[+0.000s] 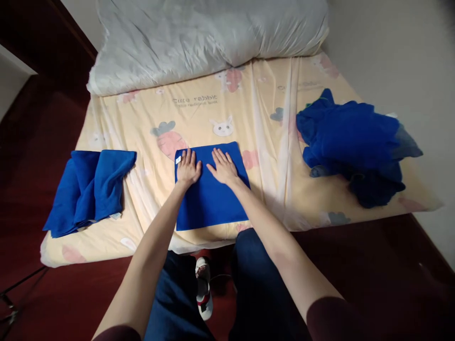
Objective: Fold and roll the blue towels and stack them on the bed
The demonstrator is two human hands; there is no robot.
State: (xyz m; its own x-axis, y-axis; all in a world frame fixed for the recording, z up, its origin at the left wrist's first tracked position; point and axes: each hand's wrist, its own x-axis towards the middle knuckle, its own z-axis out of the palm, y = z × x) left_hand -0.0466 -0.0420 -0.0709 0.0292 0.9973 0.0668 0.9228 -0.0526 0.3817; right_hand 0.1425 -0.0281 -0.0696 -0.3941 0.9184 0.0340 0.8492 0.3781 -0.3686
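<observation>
A blue cloth [209, 203] lies flat in a near-square at the bed's front edge, with a small white tag at its upper left. My left hand [188, 167] rests on its upper left part beside the tag, palm down with fingers stretched out. On the upper right part lies my right hand [223, 166], also palm down, fingers extended and slightly spread. Neither hand grasps anything. The two hands are a little apart, thumbs pointing toward each other.
Loosely folded blue cloths [108, 182] lie at the bed's left front corner. A crumpled pile of blue cloths [355, 139] sits on the right. Behind is a grey-white bundle [209, 38] across the patterned bed cover [199, 121]. A wall stands on the right.
</observation>
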